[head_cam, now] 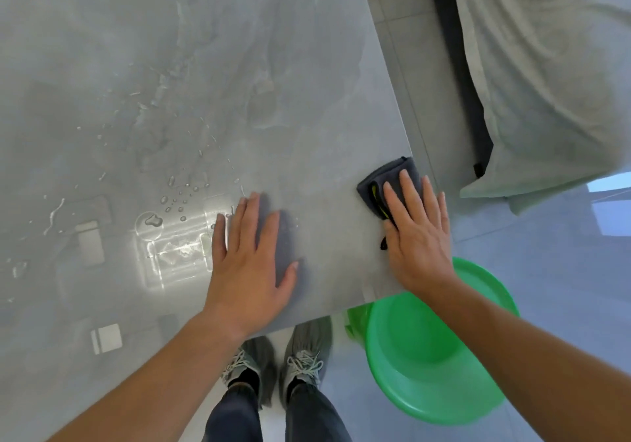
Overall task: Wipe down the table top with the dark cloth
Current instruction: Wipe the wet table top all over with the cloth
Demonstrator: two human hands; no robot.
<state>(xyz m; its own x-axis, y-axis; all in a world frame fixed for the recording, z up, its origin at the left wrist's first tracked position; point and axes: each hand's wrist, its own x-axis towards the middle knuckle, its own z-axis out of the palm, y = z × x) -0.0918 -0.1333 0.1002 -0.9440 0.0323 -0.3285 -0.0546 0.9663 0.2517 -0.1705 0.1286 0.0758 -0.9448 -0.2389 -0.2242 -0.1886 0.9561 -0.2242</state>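
Note:
A glossy grey table top (205,65) fills the left and centre of the view, with water drops (177,199) and streaks on its near-left part. A folded dark grey cloth (382,182) with a yellow-green trim lies at the table's right edge near the front corner. My right hand (416,233) presses flat on the cloth with straight fingers, covering its near half. My left hand (252,260) rests flat on the bare table, fingers spread, about a hand's width left of the cloth.
A green plastic basin (437,366) stands on the floor just below the table's front right corner. A pale cloth-covered piece of furniture (546,82) stands to the right across a strip of tiled floor. My feet (280,363) are at the table's front edge.

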